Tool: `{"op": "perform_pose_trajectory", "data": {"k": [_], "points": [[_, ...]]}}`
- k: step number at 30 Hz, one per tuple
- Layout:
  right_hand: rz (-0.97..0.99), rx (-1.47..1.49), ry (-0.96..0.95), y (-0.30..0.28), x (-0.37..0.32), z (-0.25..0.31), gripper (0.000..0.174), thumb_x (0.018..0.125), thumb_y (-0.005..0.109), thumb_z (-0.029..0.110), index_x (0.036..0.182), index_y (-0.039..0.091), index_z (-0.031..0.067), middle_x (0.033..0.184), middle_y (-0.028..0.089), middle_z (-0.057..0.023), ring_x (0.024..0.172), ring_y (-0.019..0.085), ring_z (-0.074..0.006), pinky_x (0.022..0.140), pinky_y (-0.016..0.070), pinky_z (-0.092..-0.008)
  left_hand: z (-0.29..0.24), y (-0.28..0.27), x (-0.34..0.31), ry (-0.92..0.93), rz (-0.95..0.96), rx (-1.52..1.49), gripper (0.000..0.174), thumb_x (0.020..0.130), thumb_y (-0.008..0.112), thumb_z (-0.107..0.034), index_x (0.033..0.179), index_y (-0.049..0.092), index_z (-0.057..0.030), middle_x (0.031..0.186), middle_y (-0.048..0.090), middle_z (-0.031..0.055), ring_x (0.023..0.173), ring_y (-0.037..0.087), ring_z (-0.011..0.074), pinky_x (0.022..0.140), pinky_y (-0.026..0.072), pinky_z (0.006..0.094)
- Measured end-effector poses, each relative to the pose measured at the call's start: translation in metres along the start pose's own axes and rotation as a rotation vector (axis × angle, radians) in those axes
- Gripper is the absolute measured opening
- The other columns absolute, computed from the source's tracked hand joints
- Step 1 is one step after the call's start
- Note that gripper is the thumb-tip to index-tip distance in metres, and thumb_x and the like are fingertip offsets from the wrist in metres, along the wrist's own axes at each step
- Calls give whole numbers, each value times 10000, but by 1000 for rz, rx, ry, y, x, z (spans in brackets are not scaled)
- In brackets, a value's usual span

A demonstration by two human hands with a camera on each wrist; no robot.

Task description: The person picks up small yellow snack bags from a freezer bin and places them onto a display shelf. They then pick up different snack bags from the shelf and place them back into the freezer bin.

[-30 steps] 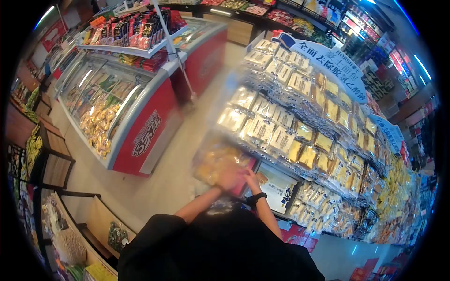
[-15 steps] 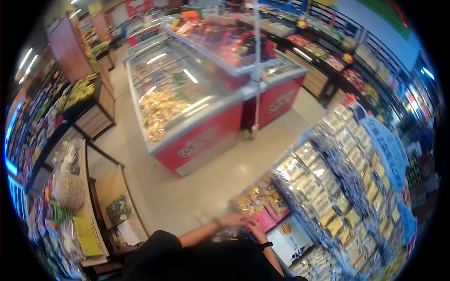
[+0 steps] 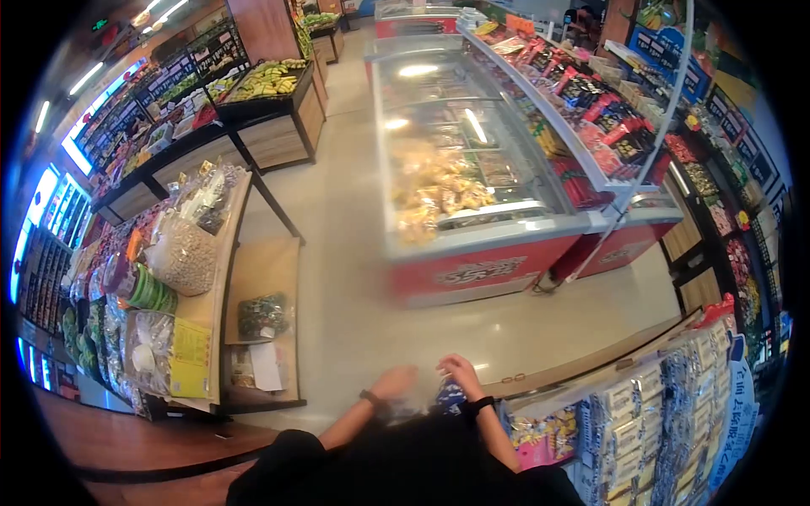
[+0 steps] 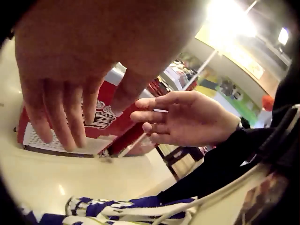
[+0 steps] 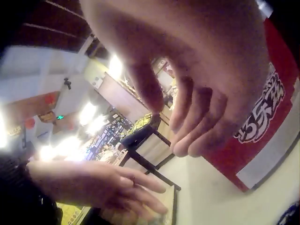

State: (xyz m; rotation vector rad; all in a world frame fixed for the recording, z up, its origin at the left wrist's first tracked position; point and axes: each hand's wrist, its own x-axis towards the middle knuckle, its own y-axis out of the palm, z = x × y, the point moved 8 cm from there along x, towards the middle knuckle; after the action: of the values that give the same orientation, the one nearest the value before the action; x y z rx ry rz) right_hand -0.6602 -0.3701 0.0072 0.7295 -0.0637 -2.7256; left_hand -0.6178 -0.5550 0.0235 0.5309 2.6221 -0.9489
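Observation:
Both hands are held in front of the body and are empty. In the head view the left hand [image 3: 394,384] is slightly blurred, with a gap between it and the right hand [image 3: 460,374]. Seen from the left wrist, the left hand [image 4: 75,70] has loosely extended fingers, and the right hand [image 4: 192,118] faces it with palm visible and fingers relaxed. The right wrist view has the right hand [image 5: 197,70] with softly bent fingers above the outstretched left hand [image 5: 93,185]. Below the hands is a blue-and-white patterned item [image 4: 131,208].
A red-sided glass-top freezer [image 3: 489,271] stands ahead across pale floor [image 3: 337,320]. At left is a wooden produce stand [image 3: 239,228] with bagged goods. Packaged bread [image 3: 624,422] fills a display at lower right, beside small yellow packets [image 3: 561,430].
The head view has turned left, so the bread display now lies at lower right. The hands, close together near the display before, have moved apart and away from it.

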Motion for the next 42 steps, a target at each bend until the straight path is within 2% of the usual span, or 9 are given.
{"op": "perform_pose_trajectory", "data": {"k": [8, 11, 19, 30, 35, 37, 39, 41, 42], "points": [[48, 136, 3, 47, 105, 50, 175, 903, 542, 125, 1039, 626, 54, 941, 669, -37, 764, 610, -110, 674, 488, -235, 74, -64, 34, -49, -113, -253, 390, 944, 535, -276, 1207, 591, 7, 1144, 658, 141, 1036, 620, 239, 925, 462, 359], [1, 19, 8, 39, 143, 62, 230, 898, 539, 129, 1102, 614, 50, 966, 645, -32, 800, 618, -125, 695, 491, -252, 66, -87, 57, -188, 94, -247, 386, 945, 528, -271, 1207, 595, 4, 1117, 669, 139, 1021, 626, 243, 929, 461, 360], [-191, 149, -134, 14, 272, 107, 277, 880, 578, 148, 1139, 571, 51, 1040, 622, -70, 799, 637, -159, 654, 507, -276, 84, -191, 178, -103, -35, -82, 381, 950, 522, -257, 1247, 550, -19, 1158, 632, 181, 1095, 593, 274, 929, 457, 373], [-279, 367, 55, 3, 332, 132, 434, 911, 548, 205, 1314, 434, 90, 1065, 591, -79, 864, 632, -186, 728, 507, -324, -35, -301, 340, 148, -162, -146, 405, 885, 571, -148, 1257, 500, -3, 1239, 564, 168, 1114, 556, 297, 946, 439, 394], [-473, 307, -157, 27, 311, 163, 403, 930, 531, 218, 1304, 441, 96, 1058, 596, -71, 846, 618, -168, 705, 515, -323, -72, -327, 381, 315, -29, -186, 463, 864, 569, -123, 1293, 455, 9, 1222, 562, 197, 1120, 550, 300, 963, 429, 370], [-449, 579, -11, 40, 316, 166, 389, 938, 523, 222, 1299, 444, 99, 1064, 606, -71, 847, 624, -171, 707, 517, -317, -30, -320, 409, 373, 23, -194, 499, 856, 591, -135, 1311, 446, 10, 1065, 602, 156, 974, 573, 247, 850, 463, 363], [-534, 233, -311, 48, 313, 190, 376, 944, 523, 242, 1289, 454, 108, 1075, 618, -66, 848, 634, -170, 704, 521, -310, -30, -326, 419, 369, 107, -113, 479, 859, 611, -162, 1286, 480, 13, 944, 616, 114, 869, 575, 201, 777, 473, 345], [-612, 625, -39, 53, 326, 151, 367, 943, 533, 278, 1266, 480, 113, 1101, 625, -61, 838, 630, -155, 684, 517, -305, -17, -323, 437, 340, 131, -54, 396, 874, 640, -225, 1165, 551, 29, 808, 589, 56, 733, 541, 148, 678, 461, 296], [-666, 694, -131, 60, 328, 146, 348, 926, 575, 283, 1226, 506, 123, 1082, 615, -56, 865, 605, -147, 698, 506, -310, -25, -322, 430, 396, 235, -191, 373, 876, 673, -283, 1042, 580, 38, 746, 562, 30, 675, 519, 116, 603, 436, 262]]}}
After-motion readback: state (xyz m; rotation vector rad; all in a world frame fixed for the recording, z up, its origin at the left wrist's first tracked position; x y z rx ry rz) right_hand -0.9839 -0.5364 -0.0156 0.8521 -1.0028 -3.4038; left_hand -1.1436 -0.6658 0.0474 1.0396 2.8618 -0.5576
